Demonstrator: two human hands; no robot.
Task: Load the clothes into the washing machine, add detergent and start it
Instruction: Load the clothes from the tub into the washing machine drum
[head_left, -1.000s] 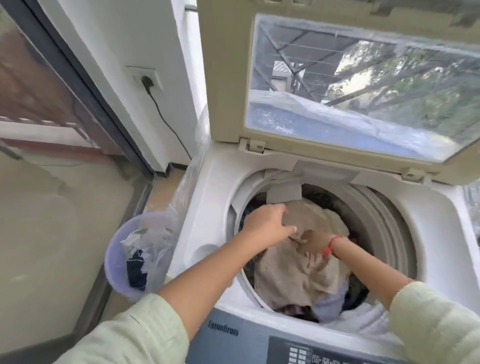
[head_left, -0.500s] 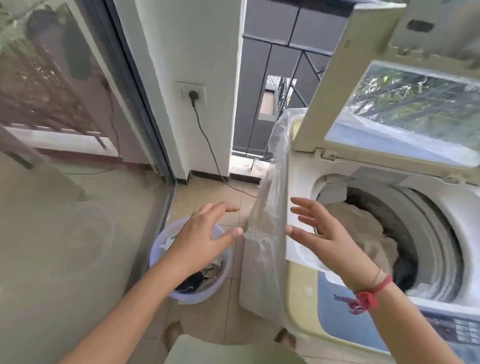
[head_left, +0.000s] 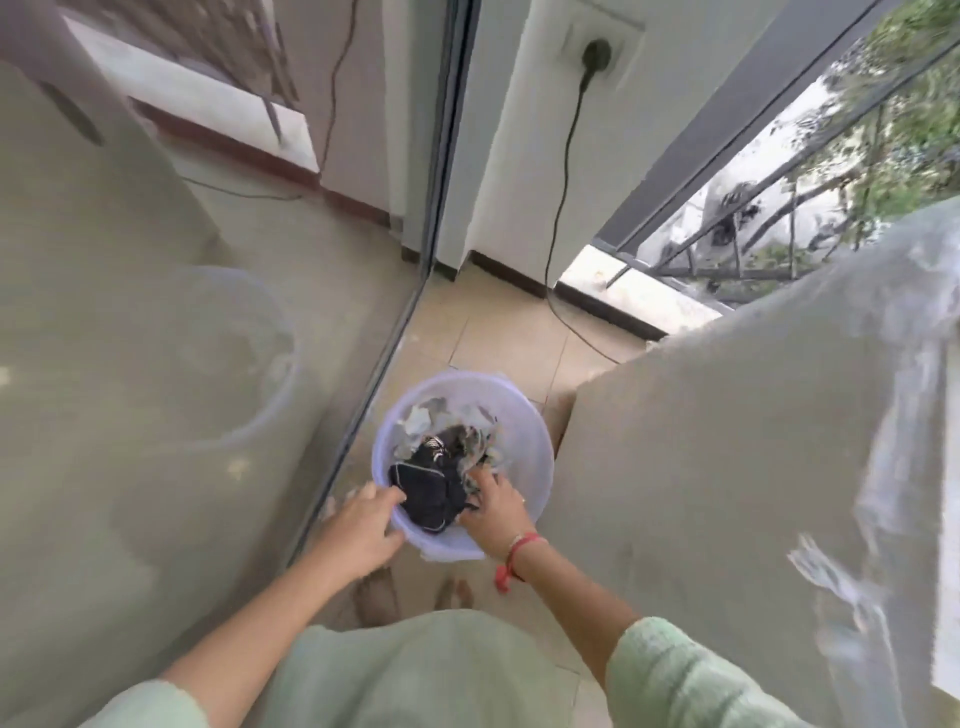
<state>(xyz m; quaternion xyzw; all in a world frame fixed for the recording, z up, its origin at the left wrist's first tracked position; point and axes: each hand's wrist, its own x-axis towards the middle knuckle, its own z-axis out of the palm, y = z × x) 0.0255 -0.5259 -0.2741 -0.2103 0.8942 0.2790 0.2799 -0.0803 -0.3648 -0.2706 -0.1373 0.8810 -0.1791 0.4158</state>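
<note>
A pale lilac plastic bucket stands on the tiled floor below me. It holds a dark garment and light patterned clothes. My left hand lies over the bucket's near left rim, fingers stretched out toward the dark garment. My right hand, with a red thread at the wrist, is inside the bucket, its fingers curled into the clothes beside the dark garment. The beige side of the washing machine rises at the right; its tub is out of view.
A glass sliding door runs close along the bucket's left side. A clear plastic sheet hangs over the machine. A black power cord drops from a wall socket to the floor. My bare feet stand just behind the bucket.
I have turned from the machine and bent down to the bucket. Both hands, open in the air half a second ago, are now at the bucket, the right one among the clothes.
</note>
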